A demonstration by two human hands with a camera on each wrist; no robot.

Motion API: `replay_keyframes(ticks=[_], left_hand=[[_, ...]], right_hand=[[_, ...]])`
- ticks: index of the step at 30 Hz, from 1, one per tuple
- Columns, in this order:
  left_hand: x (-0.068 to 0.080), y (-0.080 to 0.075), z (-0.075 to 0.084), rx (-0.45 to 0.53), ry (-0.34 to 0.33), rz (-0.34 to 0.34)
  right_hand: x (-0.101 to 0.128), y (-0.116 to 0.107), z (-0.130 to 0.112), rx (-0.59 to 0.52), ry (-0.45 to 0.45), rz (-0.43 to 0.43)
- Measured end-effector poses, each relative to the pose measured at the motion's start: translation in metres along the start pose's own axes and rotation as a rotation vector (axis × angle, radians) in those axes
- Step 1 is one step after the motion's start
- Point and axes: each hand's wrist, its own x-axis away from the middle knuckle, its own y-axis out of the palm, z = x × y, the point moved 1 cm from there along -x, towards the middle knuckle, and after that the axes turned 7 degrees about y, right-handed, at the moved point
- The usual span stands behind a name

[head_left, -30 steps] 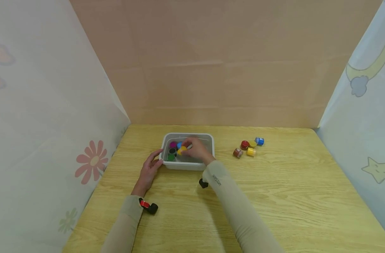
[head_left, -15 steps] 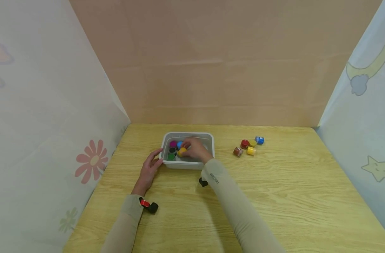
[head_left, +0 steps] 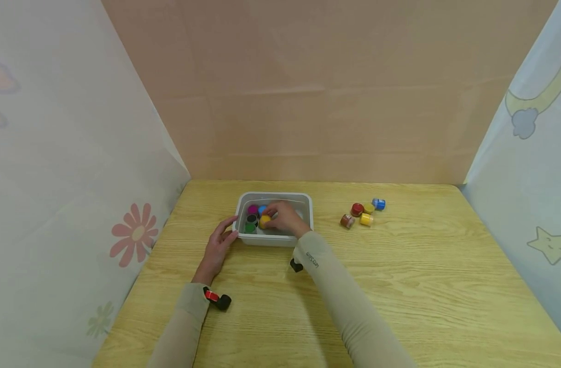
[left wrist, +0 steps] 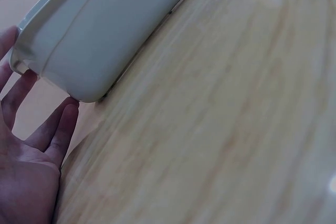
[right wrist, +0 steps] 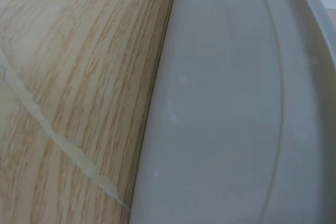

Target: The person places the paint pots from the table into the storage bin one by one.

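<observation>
A white plastic bin [head_left: 273,240] stands at the far middle of the table, with several small paint jars in its left part. My right hand [head_left: 285,216] reaches over its front rim and pinches an orange-yellow paint jar [head_left: 264,222] low inside. Beside that jar are a purple jar [head_left: 252,209], a light blue jar [head_left: 262,210], a black-topped jar [head_left: 251,219] and a green jar [head_left: 250,228]. My left hand [head_left: 219,249] touches the bin's left end with extended fingers; the left wrist view shows fingertips [left wrist: 71,109] at its lower corner. In the right wrist view, the bin's outer wall hides the right hand.
Right of the bin lies a loose group of paint jars: brown [head_left: 346,221], red [head_left: 357,209], dark yellow [head_left: 368,208], yellow [head_left: 366,220] and blue [head_left: 379,204]. A brown paper wall [head_left: 326,122] rises behind the wooden table [head_left: 271,317].
My right hand has lowered the orange-yellow jar slightly into the bin, where it now sits beside the others, still pinched. The left hand has stayed at the bin's left end.
</observation>
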Motion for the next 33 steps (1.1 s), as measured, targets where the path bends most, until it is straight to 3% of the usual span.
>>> replay_keyframes(ticks=[22, 28, 33], left_hand=[[0.0, -0.001, 0.001, -0.015, 0.0, 0.002], [0.0, -0.001, 0.002, -0.019, -0.005, 0.001], [0.0, -0.001, 0.001, -0.014, -0.019, -0.007]], right_hand=[[0.005, -0.003, -0.001, -0.061, 0.003, 0.019], [0.012, -0.02, 0.003, -0.11, -0.036, 0.022], [0.028, -0.043, 0.01, -0.084, -0.067, 0.088]])
